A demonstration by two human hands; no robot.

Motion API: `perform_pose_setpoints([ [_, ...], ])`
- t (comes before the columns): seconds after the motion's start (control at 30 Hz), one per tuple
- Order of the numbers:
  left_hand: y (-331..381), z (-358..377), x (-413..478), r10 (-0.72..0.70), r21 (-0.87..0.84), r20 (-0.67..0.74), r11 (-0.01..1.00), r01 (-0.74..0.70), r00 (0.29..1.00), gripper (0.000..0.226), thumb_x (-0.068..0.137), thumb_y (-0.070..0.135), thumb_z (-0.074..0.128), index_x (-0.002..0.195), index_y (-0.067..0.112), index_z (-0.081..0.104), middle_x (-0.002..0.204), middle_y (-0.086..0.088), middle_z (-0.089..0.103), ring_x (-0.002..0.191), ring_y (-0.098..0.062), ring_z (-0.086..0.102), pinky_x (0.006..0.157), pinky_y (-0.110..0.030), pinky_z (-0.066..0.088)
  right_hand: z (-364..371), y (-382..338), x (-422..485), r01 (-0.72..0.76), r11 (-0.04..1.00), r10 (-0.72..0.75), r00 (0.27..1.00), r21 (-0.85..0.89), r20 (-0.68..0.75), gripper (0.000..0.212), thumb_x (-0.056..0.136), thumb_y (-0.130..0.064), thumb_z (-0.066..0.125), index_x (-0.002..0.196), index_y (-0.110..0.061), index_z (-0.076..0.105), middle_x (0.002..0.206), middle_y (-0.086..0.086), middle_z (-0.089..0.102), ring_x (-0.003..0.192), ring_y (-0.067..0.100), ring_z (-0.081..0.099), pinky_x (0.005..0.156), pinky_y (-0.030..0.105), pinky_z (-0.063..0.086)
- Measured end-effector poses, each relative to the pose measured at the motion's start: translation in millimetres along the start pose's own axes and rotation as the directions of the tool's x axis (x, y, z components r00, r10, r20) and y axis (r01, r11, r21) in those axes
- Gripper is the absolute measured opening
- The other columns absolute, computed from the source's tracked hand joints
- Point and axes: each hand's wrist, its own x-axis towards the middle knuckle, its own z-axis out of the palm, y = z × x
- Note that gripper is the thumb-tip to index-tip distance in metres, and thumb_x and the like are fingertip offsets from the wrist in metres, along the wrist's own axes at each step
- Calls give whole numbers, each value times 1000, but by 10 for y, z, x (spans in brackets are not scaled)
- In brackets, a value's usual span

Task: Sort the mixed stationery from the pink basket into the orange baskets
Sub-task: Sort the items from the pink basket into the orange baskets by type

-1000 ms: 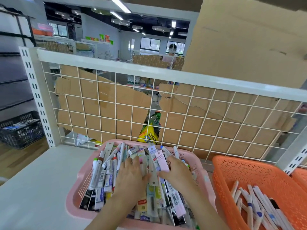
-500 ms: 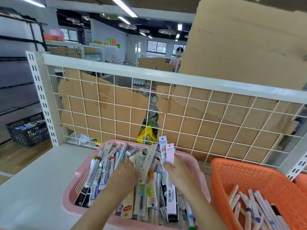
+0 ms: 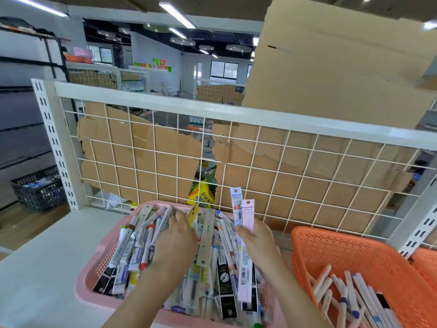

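The pink basket (image 3: 88, 279) sits on the white shelf in front of me, heaped with packaged pens and refills. My right hand (image 3: 259, 242) pinches two long flat refill packs (image 3: 244, 214), one white and blue, one pink, held upright above the pile. My left hand (image 3: 176, 242) reaches into the middle of the heap, fingers among the packs; a yellow pack (image 3: 192, 215) stands at its fingertips, and whether it is gripped is hidden. An orange basket (image 3: 354, 252) to the right holds several white markers (image 3: 350, 292).
A white wire grid panel (image 3: 236, 166) backed with torn cardboard closes the shelf behind the baskets. A second orange basket (image 3: 426, 263) shows at the far right edge. A black crate (image 3: 39, 189) stands on the floor at the left.
My right hand has raised the two refill packs higher above the pile. My left hand has pushed further forward into the heap. The camera has tilted slightly.
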Motion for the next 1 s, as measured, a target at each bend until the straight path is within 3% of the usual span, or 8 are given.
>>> perform_pose_setpoints([
  [0.13,148,133,47,-45,183,113,983,23,993,85,89,63,41,142,2,14,143,-11,33,121,-23,50,87,-30,46,-34,96,-3,8,1000,-8,1000,16,11,10,93,-12,48,92,-10,57,72,2,52,63,12,46,55,20,34],
  [0.27,138,196,53,-16,228,83,974,-3,996,72,92,59,35,139,5,21,128,-6,50,113,-20,56,84,-29,47,-62,169,3,-15,999,14,1000,-42,-26,25,78,-40,43,87,-25,60,90,-1,62,85,18,57,80,36,46],
  [0.4,72,175,66,-18,94,57,995,13,998,44,95,38,43,127,8,36,126,-8,48,107,-25,58,77,-33,47,-100,181,-46,-14,999,14,1000,-44,-12,21,71,-47,40,79,-39,57,98,-4,62,100,17,56,90,41,45],
  [0.53,-58,190,110,-35,-148,13,988,36,999,17,90,20,53,93,4,48,115,-15,49,76,-26,51,60,-32,37,-144,141,-110,8,1000,-9,1000,-28,-4,15,86,-27,47,83,-40,54,104,-1,61,105,16,53,92,36,43],
  [0.67,-186,178,170,-54,-348,-48,937,34,997,31,88,9,52,62,9,36,87,-12,44,56,-21,38,54,-32,29,-179,140,-124,17,1000,-17,1000,2,-9,18,92,-14,49,98,-28,58,109,5,59,99,16,57,87,31,44],
  [0.8,-293,118,211,-44,-409,-19,912,32,999,26,90,7,46,67,12,35,60,-5,43,54,-21,42,45,-29,25,-183,143,-153,0,1000,0,999,-7,-37,21,93,-16,50,111,-20,61,111,4,61,98,15,59,87,31,45],
  [0.9,-387,116,233,-6,-468,-62,883,-24,998,12,93,5,43,81,4,42,57,-2,51,51,-16,49,44,-24,30,-188,134,-170,-15,1000,15,997,-9,-76,20,93,-17,51,111,-18,61,101,0,63,93,15,58,82,30,44],
  [1.0,-475,136,264,-10,-636,-69,770,-37,998,9,95,4,38,86,5,37,59,-9,54,46,-25,54,44,-28,41,-175,138,-182,-23,1000,21,993,-17,-114,11,93,-18,52,102,-21,58,80,-10,56,75,9,51,72,27,37],
])
